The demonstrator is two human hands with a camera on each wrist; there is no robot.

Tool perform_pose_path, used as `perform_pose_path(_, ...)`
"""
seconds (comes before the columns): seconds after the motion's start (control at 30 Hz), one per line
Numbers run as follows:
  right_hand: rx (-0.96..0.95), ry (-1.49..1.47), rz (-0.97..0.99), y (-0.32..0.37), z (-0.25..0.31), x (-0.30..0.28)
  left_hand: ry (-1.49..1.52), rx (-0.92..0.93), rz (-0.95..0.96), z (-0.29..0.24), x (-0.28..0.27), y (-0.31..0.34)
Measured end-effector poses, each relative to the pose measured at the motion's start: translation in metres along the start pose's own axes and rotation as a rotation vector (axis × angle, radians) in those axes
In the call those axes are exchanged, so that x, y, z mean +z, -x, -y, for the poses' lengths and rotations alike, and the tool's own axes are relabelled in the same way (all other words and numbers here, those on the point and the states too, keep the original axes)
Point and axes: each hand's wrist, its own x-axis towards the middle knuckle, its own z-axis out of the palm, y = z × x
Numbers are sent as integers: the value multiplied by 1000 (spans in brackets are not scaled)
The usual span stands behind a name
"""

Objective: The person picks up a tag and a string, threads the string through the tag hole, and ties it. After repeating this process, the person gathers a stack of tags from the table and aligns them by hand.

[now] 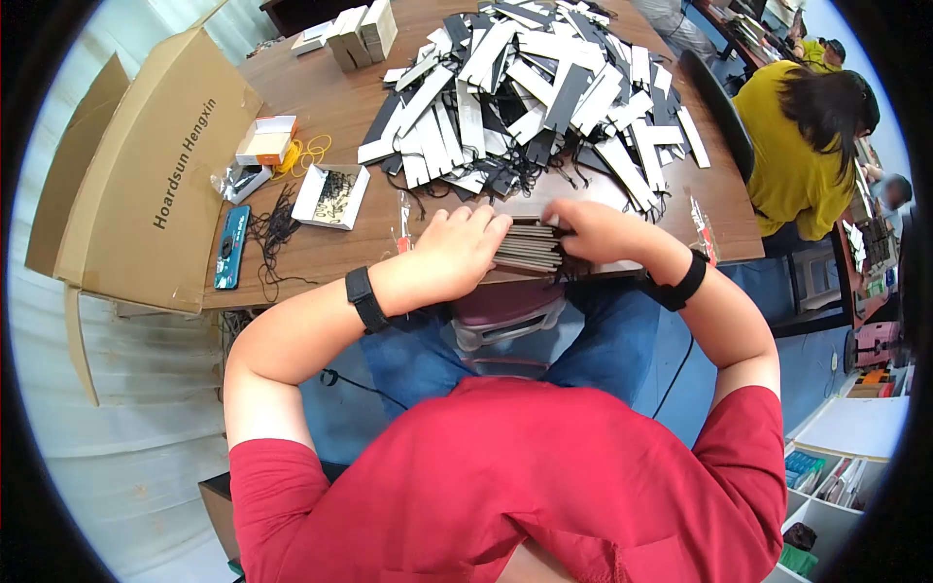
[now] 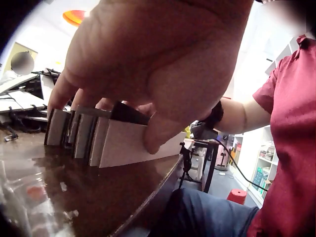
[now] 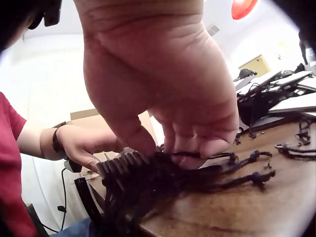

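Observation:
A row of tags (image 1: pixel 528 250) stands on edge at the table's front edge, between the two hands. My left hand (image 1: pixel 457 248) grips the row from above at its left end. In the left wrist view its thumb presses a pale outer tag (image 2: pixel 129 144), with the fingers over the far side. Black cords (image 3: pixel 148 185) trail from the row's right end onto the wood. My right hand (image 1: pixel 600 233) is at that end, its thumb and fingers pinching among the cords in the right wrist view. A big heap of white and black tags (image 1: pixel 525 87) lies just beyond.
At the left stand a cardboard box (image 1: pixel 165 165), a small white box (image 1: pixel 330 197) of dark fasteners and an orange-and-white box (image 1: pixel 267 141). A blue phone (image 1: pixel 231 248) lies near loose black cords (image 1: pixel 275 228). Stacked blocks (image 1: pixel 362 37) stand at the back. A seated person (image 1: pixel 792 146) is at the right.

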Motion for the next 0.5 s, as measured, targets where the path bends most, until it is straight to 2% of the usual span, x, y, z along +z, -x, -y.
perform_pose_path(0.13,-239,-9,213,-9,-25,-40,9,27,-3,-1,-7,0)
perform_pose_path(0.17,-121,-153,100,-19,-28,-53,-1,29,18,-1,-7,0)
perform_pose_path(0.2,43,-135,-173,-30,-27,-64,-10,33,39,0,-7,-1)
perform_pose_path(0.23,69,-65,-478,-44,-34,-67,-21,39,60,1,-7,-3)
perform_pose_path(0.27,208,153,-644,-55,-29,-77,-10,32,77,0,-10,-5)
perform_pose_path(0.3,265,152,-732,-69,-30,-78,1,25,95,-1,-13,-5)
perform_pose_path(0.37,409,298,-625,-81,-16,-78,11,20,108,-2,-16,-5)
perform_pose_path(0.5,408,401,-576,-88,-14,-71,10,34,81,-1,-14,-3)
